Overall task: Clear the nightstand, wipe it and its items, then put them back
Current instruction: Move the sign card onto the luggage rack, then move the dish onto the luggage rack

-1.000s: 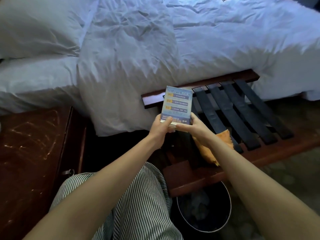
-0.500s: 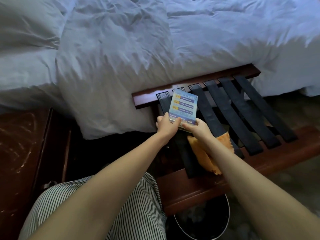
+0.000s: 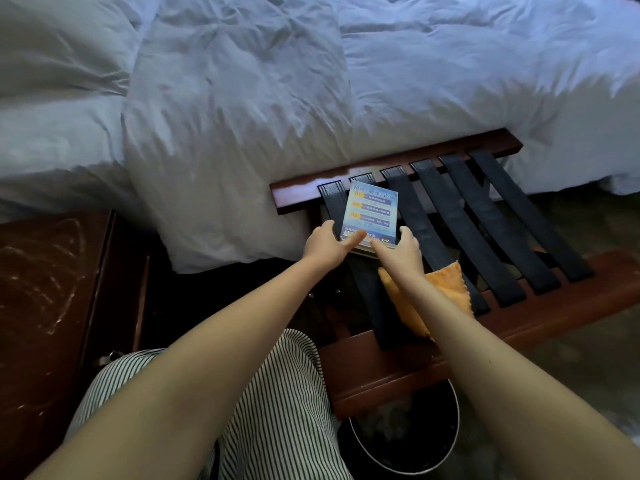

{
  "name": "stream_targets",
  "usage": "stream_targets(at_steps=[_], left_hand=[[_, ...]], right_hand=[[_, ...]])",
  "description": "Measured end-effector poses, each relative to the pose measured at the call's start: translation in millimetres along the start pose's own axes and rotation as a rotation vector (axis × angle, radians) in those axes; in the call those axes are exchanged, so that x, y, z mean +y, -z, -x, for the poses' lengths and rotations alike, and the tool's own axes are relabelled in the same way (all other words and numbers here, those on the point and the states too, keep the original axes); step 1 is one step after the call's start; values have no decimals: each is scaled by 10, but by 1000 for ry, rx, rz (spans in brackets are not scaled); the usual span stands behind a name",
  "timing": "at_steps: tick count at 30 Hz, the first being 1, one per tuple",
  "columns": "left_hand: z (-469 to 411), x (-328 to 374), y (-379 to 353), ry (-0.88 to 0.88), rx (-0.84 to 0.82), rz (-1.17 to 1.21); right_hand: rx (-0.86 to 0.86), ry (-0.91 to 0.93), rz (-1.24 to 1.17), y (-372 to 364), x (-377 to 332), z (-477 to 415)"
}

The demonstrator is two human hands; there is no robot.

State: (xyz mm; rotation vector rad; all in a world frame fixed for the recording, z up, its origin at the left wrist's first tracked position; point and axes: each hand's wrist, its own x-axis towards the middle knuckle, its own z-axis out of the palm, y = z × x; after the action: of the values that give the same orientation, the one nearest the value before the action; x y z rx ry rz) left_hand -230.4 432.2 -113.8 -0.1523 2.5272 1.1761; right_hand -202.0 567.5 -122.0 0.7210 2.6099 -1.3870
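We hold the blue card (image 3: 370,216) over the strapped surface (image 3: 485,220), left hand (image 3: 327,245) pinching its lower left edge, right hand (image 3: 398,252) clamped on its lower right corner

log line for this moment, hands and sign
sign card: held over luggage rack | left hand: grips its left edge | right hand: grips its lower right | orange cloth: on rack by right wrist
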Motion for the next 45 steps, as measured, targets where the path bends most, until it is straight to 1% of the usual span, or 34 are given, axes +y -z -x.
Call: stream_targets(at_steps=[4, 7, 12, 16, 19, 22, 26, 33, 37, 41, 43, 45], left_hand=[[109, 29, 220, -23, 39, 50], [245, 0, 422, -51, 78, 52], [558, -186, 941, -131, 93, 43], [832, -531, 1398, -108, 152, 108], [1068, -886, 1766, -35, 220, 170], [1280, -1300, 2143, 44, 326, 229], [1535, -1834, 2615, 173, 466, 367], [1823, -2661, 3299, 374, 689, 553], [1893, -3106, 3528, 483, 773, 589], [1815, -3416, 3807, 575, 887, 643], [1729, -3545, 3927, 623, 960, 668], [1619, -3624, 3985, 657, 986, 665]], right_hand=[[97, 124, 26, -15, -166, 189], [118, 208, 23, -110, -341, 331], [49, 375, -54, -463, -719, 671], [-68, 451, -104, -820, -1030, 1014], [-139, 482, -117, -1112, -1282, 1244], [-245, 523, -141, -1452, -1542, 1465], [-379, 578, -140, -1923, -1836, 1771], [-564, 641, -30, -2716, -2186, 2293], [-626, 668, 21, -3153, -2435, 2451], [-687, 653, 36, -3558, -2585, 2532], [-698, 646, 38, -3684, -2607, 2534], [-686, 652, 50, -3766, -2598, 2495]])
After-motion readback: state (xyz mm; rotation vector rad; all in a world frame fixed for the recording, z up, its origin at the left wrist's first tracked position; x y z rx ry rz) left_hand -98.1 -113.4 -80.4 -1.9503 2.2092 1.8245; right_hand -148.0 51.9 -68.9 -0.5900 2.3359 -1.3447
